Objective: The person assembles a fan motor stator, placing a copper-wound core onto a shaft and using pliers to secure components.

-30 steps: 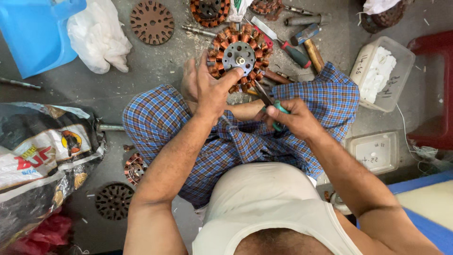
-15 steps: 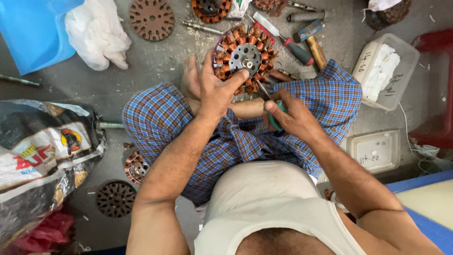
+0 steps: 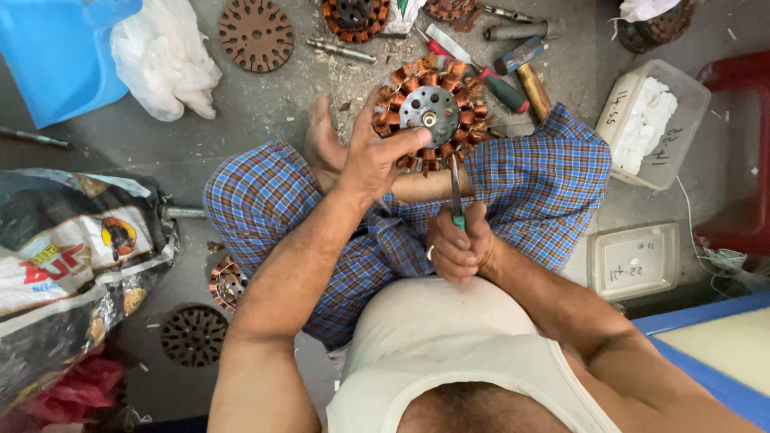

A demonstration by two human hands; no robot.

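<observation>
In right hand [image 3: 459, 248] — pliers [image 3: 455, 188] point up-frame toward stator [image 3: 431, 112].

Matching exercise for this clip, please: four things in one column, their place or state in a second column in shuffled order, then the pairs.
1. stator
2. pliers
3. hammer
4. blue bin

A. top left corner of the floor
B. gripped in the right hand
C. lying on the floor beside the right knee
D. steadied by the left hand

Pairs: 1-D, 2-B, 3-C, 4-A
</observation>
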